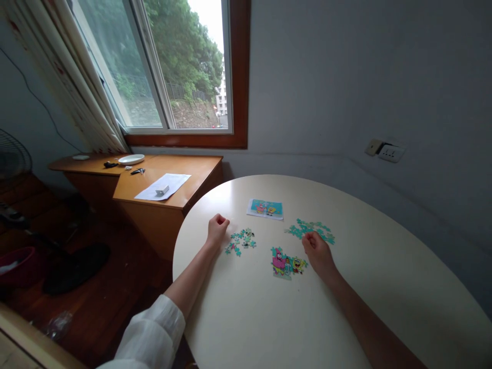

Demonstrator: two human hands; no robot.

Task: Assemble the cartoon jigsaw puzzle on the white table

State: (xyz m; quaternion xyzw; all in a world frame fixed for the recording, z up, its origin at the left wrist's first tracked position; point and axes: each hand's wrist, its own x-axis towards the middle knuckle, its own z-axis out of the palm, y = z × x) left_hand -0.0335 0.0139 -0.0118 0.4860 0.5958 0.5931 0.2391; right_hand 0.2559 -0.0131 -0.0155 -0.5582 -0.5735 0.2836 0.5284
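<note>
My left hand (217, 228) and right hand (315, 250) curl nearly closed beside scattered puzzle pieces (243, 239), their fingertips too small to show any grip.

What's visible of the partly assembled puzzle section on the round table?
The partly assembled puzzle section lies flat on the pale round table, nearest the viewer of the puzzle groups. Its interlocked pieces look like thin printed card: a pink cartoon figure at left, a yellow one at right, teal between. The outline is irregular, with knobs along the top. The right hand is up and to its right, apparently not touching it.
</note>
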